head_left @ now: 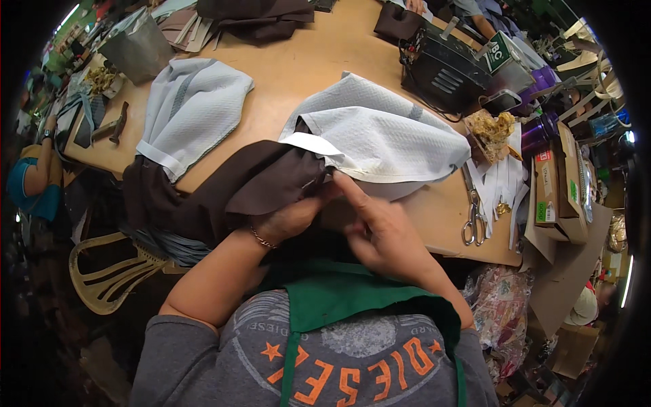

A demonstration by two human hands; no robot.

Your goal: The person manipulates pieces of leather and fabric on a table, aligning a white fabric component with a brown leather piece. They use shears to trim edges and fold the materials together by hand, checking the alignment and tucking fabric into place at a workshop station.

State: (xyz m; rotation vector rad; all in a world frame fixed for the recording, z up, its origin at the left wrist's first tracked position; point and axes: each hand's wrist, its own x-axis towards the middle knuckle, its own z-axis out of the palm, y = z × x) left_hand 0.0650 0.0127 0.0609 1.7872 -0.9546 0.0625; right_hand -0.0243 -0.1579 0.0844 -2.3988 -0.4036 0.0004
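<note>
A piece of dark brown leather-like material (pixel 278 176) joined to white quilted fabric (pixel 386 142) lies in front of me at the near edge of the table. A white strip (pixel 313 144) runs along where the two meet. My left hand (pixel 291 218) grips the brown part from below, its fingertips mostly hidden. My right hand (pixel 383 227) reaches its index finger to the edge beside the join. Its thumb stands apart and its other fingers curl, slightly blurred. A second white piece (pixel 196 108) with brown material under it lies to the left.
Scissors (pixel 473 217) and white strips (pixel 495 183) lie at right, near a tub of yellowish lumps (pixel 489 132) and a cardboard box (pixel 559 183). A black machine (pixel 444 68) stands far right. A hammer (pixel 119 125), metal bin (pixel 137 44) and chair (pixel 112 271) are left.
</note>
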